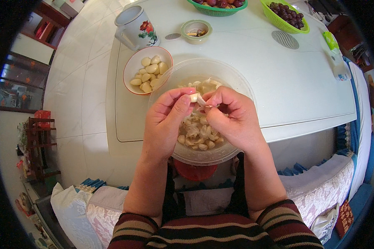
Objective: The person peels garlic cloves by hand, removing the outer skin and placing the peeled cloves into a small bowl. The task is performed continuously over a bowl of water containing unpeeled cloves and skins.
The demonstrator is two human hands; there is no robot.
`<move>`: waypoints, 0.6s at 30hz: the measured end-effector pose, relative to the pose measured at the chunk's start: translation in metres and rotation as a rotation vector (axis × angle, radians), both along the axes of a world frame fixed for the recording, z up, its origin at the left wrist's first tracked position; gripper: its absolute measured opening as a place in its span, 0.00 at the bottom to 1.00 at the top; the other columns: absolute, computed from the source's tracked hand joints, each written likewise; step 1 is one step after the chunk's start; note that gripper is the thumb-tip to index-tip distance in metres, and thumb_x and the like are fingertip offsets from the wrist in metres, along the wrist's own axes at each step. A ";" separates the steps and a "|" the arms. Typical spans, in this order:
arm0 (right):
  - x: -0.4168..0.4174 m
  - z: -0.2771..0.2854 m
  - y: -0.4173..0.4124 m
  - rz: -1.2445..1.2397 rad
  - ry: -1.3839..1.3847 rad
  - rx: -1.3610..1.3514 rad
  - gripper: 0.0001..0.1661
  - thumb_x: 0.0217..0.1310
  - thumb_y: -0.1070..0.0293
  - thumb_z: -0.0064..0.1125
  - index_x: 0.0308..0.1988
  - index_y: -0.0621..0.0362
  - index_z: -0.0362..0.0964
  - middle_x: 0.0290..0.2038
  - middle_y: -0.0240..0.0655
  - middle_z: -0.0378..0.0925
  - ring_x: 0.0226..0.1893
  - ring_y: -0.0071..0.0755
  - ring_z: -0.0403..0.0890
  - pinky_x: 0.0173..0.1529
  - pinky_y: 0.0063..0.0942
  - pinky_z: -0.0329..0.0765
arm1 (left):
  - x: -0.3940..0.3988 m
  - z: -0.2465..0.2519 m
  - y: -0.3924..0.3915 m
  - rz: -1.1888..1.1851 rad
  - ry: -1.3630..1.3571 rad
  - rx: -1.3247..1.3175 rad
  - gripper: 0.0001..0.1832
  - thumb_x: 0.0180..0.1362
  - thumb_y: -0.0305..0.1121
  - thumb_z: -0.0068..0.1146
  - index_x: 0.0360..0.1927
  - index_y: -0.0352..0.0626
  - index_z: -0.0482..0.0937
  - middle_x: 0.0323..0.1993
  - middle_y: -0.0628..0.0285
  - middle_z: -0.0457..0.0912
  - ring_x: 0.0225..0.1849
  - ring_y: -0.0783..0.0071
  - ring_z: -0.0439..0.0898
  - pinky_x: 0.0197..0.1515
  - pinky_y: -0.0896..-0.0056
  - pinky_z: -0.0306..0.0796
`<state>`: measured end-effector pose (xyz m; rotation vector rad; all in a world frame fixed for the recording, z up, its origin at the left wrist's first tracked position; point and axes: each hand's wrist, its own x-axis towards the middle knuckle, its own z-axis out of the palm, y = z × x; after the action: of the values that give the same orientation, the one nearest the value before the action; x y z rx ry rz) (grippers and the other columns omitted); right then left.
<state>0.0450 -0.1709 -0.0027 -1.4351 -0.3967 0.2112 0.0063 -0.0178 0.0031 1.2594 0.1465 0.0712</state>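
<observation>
Between thumb and fingers my left hand pinches a garlic clove, its pale flesh partly bare. My right hand grips the papery garlic skin at the clove's right end. Both hands are above a clear plastic basin, which holds water with unpeeled garlic cloves and loose skins. Part of the basin's contents is hidden behind my hands. To the left, a white bowl with an orange-red rim holds several peeled cloves; the basin's rim overlaps its right side.
A floral ceramic mug and an ashtray with cigarette butts stand behind the bowls on the white table. Farther back are a green basket of red fruit and a lime basket of grapes. A red stool shows below the basin.
</observation>
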 end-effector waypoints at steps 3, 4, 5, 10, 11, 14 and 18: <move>0.001 0.003 -0.001 0.052 0.115 0.063 0.01 0.54 0.77 0.54 0.30 0.61 0.69 0.30 0.27 0.76 0.31 0.14 0.71 0.33 0.16 0.71 | 0.001 -0.002 0.001 0.000 -0.004 0.000 0.13 0.66 0.32 0.45 0.48 0.36 0.73 0.42 0.59 0.79 0.43 0.72 0.79 0.48 0.71 0.73; 0.001 0.004 -0.002 0.054 0.128 0.086 0.01 0.54 0.78 0.53 0.29 0.61 0.69 0.30 0.28 0.76 0.31 0.14 0.71 0.34 0.16 0.71 | 0.001 -0.003 0.000 0.012 0.010 -0.033 0.12 0.66 0.32 0.46 0.48 0.36 0.74 0.41 0.60 0.79 0.42 0.74 0.79 0.46 0.73 0.72; 0.001 0.004 -0.002 0.055 0.140 0.109 0.01 0.54 0.78 0.53 0.29 0.61 0.69 0.31 0.28 0.76 0.31 0.14 0.72 0.35 0.16 0.71 | 0.002 -0.003 -0.001 0.023 0.024 -0.067 0.12 0.66 0.33 0.46 0.47 0.37 0.74 0.40 0.61 0.79 0.41 0.76 0.78 0.45 0.76 0.72; 0.004 0.012 -0.007 0.056 0.270 0.183 0.02 0.55 0.78 0.51 0.29 0.62 0.69 0.31 0.28 0.76 0.31 0.14 0.73 0.37 0.16 0.71 | 0.004 -0.006 0.003 -0.003 0.054 -0.300 0.12 0.67 0.35 0.44 0.46 0.38 0.73 0.36 0.60 0.80 0.35 0.75 0.78 0.39 0.74 0.73; 0.005 0.013 -0.008 0.016 0.275 0.187 0.02 0.56 0.78 0.51 0.29 0.61 0.69 0.31 0.27 0.76 0.31 0.14 0.73 0.37 0.16 0.71 | 0.004 -0.007 0.005 -0.012 0.054 -0.336 0.12 0.67 0.36 0.44 0.45 0.39 0.73 0.35 0.60 0.80 0.34 0.74 0.78 0.38 0.73 0.73; 0.008 0.014 -0.012 -0.076 0.240 0.154 0.02 0.57 0.77 0.51 0.30 0.61 0.69 0.30 0.26 0.76 0.31 0.13 0.73 0.36 0.16 0.71 | 0.003 -0.013 0.013 -0.044 0.066 -0.429 0.12 0.67 0.37 0.43 0.43 0.39 0.73 0.32 0.59 0.80 0.32 0.73 0.78 0.36 0.72 0.72; 0.009 0.016 -0.014 -0.149 0.214 0.081 0.01 0.58 0.76 0.54 0.32 0.61 0.71 0.29 0.25 0.75 0.29 0.12 0.71 0.34 0.14 0.69 | 0.004 -0.007 0.014 -0.052 0.111 -0.485 0.11 0.67 0.36 0.45 0.40 0.40 0.74 0.31 0.59 0.79 0.31 0.73 0.78 0.34 0.73 0.73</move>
<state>0.0538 -0.1845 0.0136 -1.3402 -0.1214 0.2231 0.0101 -0.0036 -0.0036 0.7824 0.2124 -0.0766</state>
